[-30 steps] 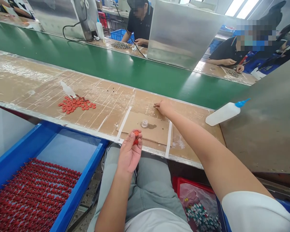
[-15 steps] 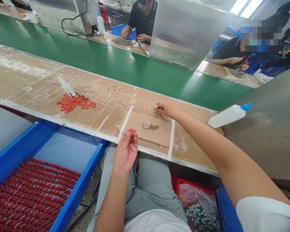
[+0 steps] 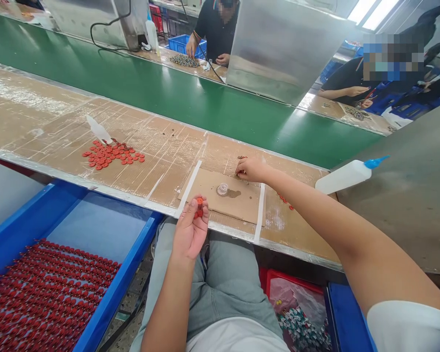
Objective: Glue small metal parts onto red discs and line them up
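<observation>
My left hand point(image 3: 190, 230) is closed, palm up, around small red-orange round pieces point(image 3: 200, 201) just over the table's front edge. Their exact kind is hard to make out. My right hand point(image 3: 250, 170) reaches past the cardboard sheet point(image 3: 238, 208), its fingers pinched together low over the table. Whatever lies between those fingertips is too small to name. Just beyond them are a few small dark pieces point(image 3: 242, 157). A small clear cup point(image 3: 223, 189) stands on the cardboard between my hands, next to a wet stain.
Red discs point(image 3: 112, 155) lie piled at left beside a white pointed bottle point(image 3: 98, 129). Several more show beneath my right forearm. At right lies a blue-tipped squeeze bottle point(image 3: 344, 177). A blue tray point(image 3: 137, 244) holds rows of red parts. Co-workers sit beyond the green belt point(image 3: 190, 100).
My right hand has shifted slightly down and toward me, leaving the small dark pieces visible beyond it. Red discs now show under my right forearm. My left hand keeps its hold, nearly still.
</observation>
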A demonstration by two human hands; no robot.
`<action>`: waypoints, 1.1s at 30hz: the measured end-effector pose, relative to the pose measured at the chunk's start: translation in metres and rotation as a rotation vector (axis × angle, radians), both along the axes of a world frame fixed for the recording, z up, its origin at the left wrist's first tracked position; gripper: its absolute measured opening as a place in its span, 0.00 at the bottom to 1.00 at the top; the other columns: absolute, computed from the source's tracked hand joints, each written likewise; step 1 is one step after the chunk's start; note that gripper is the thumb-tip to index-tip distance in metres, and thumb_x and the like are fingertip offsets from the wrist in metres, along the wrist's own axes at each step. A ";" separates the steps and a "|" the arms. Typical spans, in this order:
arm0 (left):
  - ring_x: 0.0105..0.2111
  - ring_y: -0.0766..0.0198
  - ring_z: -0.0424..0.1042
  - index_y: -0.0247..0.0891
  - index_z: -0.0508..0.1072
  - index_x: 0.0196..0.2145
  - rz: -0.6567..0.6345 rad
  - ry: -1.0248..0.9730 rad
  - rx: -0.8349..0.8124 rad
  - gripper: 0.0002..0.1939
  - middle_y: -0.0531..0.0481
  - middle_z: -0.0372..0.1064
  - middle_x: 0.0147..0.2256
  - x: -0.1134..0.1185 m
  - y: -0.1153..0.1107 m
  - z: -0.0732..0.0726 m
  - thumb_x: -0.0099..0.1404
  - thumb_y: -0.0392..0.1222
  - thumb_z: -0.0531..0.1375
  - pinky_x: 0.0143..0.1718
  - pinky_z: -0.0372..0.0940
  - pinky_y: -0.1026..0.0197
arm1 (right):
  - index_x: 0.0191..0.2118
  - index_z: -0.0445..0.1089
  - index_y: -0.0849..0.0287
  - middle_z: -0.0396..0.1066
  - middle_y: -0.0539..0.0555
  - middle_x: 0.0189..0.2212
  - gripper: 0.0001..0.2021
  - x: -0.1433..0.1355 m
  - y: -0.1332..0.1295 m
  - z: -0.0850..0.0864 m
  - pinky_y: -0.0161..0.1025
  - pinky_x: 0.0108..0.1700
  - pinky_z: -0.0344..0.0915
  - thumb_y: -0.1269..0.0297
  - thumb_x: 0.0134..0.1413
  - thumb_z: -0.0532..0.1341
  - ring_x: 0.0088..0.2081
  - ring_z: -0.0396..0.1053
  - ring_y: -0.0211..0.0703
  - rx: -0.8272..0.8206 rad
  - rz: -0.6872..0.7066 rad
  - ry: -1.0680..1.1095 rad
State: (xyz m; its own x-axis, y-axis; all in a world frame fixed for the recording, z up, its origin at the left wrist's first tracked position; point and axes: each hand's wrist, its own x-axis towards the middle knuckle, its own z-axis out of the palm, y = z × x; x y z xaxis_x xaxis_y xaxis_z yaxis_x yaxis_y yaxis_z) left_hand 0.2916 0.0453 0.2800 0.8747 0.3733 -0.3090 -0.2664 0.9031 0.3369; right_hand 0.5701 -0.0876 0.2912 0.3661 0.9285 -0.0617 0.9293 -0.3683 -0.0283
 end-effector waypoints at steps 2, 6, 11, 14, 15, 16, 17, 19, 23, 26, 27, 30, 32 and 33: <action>0.37 0.72 0.74 0.31 0.75 0.40 -0.004 0.000 0.000 0.08 0.46 0.74 0.39 0.000 0.000 -0.001 0.64 0.32 0.59 0.40 0.70 0.73 | 0.37 0.77 0.59 0.76 0.57 0.37 0.12 -0.003 0.002 0.003 0.38 0.44 0.63 0.73 0.48 0.58 0.37 0.70 0.44 -0.011 -0.013 0.005; 0.37 0.72 0.74 0.31 0.75 0.40 0.001 0.008 -0.004 0.07 0.47 0.75 0.39 0.002 0.000 -0.001 0.63 0.32 0.59 0.40 0.70 0.73 | 0.42 0.75 0.60 0.76 0.57 0.38 0.14 -0.012 0.006 0.009 0.38 0.43 0.62 0.72 0.50 0.57 0.39 0.70 0.45 -0.032 -0.042 0.008; 0.36 0.72 0.75 0.31 0.76 0.39 -0.004 0.016 0.002 0.07 0.46 0.75 0.39 0.002 -0.002 -0.003 0.63 0.33 0.60 0.41 0.70 0.72 | 0.40 0.74 0.60 0.77 0.55 0.35 0.12 -0.019 0.010 0.008 0.37 0.39 0.60 0.72 0.50 0.57 0.36 0.70 0.44 -0.004 -0.120 0.031; 0.37 0.72 0.75 0.32 0.76 0.39 -0.011 0.029 0.004 0.08 0.46 0.75 0.39 0.002 -0.003 -0.005 0.62 0.33 0.60 0.41 0.70 0.72 | 0.37 0.74 0.60 0.76 0.54 0.32 0.11 -0.020 0.012 0.004 0.37 0.37 0.61 0.73 0.46 0.58 0.33 0.69 0.42 0.034 -0.166 0.065; 0.37 0.72 0.75 0.32 0.76 0.40 -0.012 0.033 0.005 0.08 0.46 0.75 0.39 0.002 -0.004 -0.005 0.62 0.33 0.61 0.41 0.70 0.72 | 0.36 0.74 0.60 0.76 0.53 0.31 0.11 -0.020 0.013 0.003 0.36 0.37 0.61 0.73 0.46 0.58 0.33 0.69 0.42 0.046 -0.180 0.078; 0.38 0.72 0.75 0.32 0.76 0.40 -0.012 0.034 0.006 0.08 0.46 0.75 0.39 0.002 -0.004 -0.006 0.62 0.33 0.60 0.41 0.70 0.72 | 0.36 0.75 0.59 0.76 0.53 0.31 0.11 -0.020 0.013 0.002 0.36 0.36 0.61 0.73 0.45 0.59 0.33 0.70 0.42 0.058 -0.193 0.093; 0.38 0.72 0.75 0.32 0.76 0.40 -0.013 0.034 0.006 0.08 0.47 0.75 0.39 0.002 -0.004 -0.006 0.62 0.33 0.60 0.41 0.70 0.72 | 0.36 0.75 0.59 0.76 0.53 0.32 0.11 -0.021 0.013 0.002 0.36 0.36 0.62 0.73 0.45 0.59 0.33 0.70 0.42 0.069 -0.205 0.109; 0.38 0.72 0.74 0.32 0.76 0.40 -0.015 0.033 0.004 0.08 0.46 0.75 0.39 0.002 -0.004 -0.006 0.63 0.33 0.60 0.41 0.70 0.72 | 0.36 0.75 0.59 0.77 0.53 0.32 0.11 -0.022 0.014 0.001 0.36 0.37 0.63 0.72 0.46 0.59 0.33 0.70 0.42 0.091 -0.224 0.135; 0.38 0.72 0.74 0.31 0.76 0.39 -0.013 0.037 -0.001 0.07 0.46 0.75 0.39 0.002 -0.003 -0.005 0.63 0.33 0.60 0.42 0.70 0.72 | 0.36 0.75 0.57 0.77 0.52 0.34 0.09 -0.024 0.012 -0.005 0.38 0.40 0.65 0.71 0.47 0.60 0.34 0.72 0.42 0.152 -0.277 0.184; 0.38 0.72 0.75 0.31 0.76 0.39 -0.016 0.037 -0.003 0.07 0.46 0.75 0.39 0.002 -0.003 -0.004 0.63 0.33 0.60 0.42 0.70 0.72 | 0.38 0.75 0.56 0.78 0.51 0.35 0.10 -0.022 0.007 -0.015 0.40 0.42 0.67 0.72 0.48 0.61 0.35 0.73 0.41 0.255 -0.352 0.313; 0.38 0.72 0.75 0.31 0.76 0.39 -0.017 0.038 -0.002 0.07 0.46 0.75 0.39 0.002 -0.003 -0.004 0.63 0.33 0.60 0.42 0.70 0.72 | 0.38 0.75 0.56 0.78 0.51 0.34 0.10 -0.021 0.006 -0.018 0.40 0.43 0.68 0.72 0.48 0.61 0.36 0.74 0.40 0.300 -0.375 0.367; 0.38 0.71 0.75 0.32 0.76 0.38 -0.013 0.047 0.001 0.07 0.47 0.76 0.38 0.002 -0.004 -0.003 0.63 0.33 0.60 0.43 0.70 0.72 | 0.39 0.74 0.58 0.77 0.53 0.34 0.10 -0.021 0.001 -0.025 0.41 0.43 0.70 0.70 0.48 0.63 0.35 0.74 0.40 0.467 -0.426 0.510; 0.39 0.71 0.75 0.32 0.76 0.38 -0.004 0.052 0.001 0.07 0.47 0.76 0.39 0.002 -0.004 -0.003 0.62 0.32 0.60 0.44 0.70 0.71 | 0.39 0.74 0.60 0.77 0.55 0.33 0.11 -0.024 -0.001 -0.028 0.41 0.42 0.71 0.66 0.46 0.66 0.35 0.75 0.41 0.608 -0.463 0.569; 0.40 0.70 0.75 0.32 0.76 0.38 0.001 0.054 -0.001 0.07 0.48 0.76 0.39 0.002 -0.004 -0.003 0.62 0.32 0.60 0.44 0.70 0.70 | 0.38 0.74 0.61 0.77 0.56 0.33 0.13 -0.028 -0.002 -0.028 0.42 0.42 0.72 0.64 0.44 0.67 0.35 0.75 0.42 0.684 -0.483 0.589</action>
State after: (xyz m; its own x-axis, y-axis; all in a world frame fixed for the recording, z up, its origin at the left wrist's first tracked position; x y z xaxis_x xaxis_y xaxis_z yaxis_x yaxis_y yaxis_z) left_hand 0.2938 0.0409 0.2775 0.8564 0.3737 -0.3563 -0.2487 0.9032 0.3498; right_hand 0.5419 -0.0894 0.2629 0.7931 0.5939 0.1351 0.4565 -0.4327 -0.7774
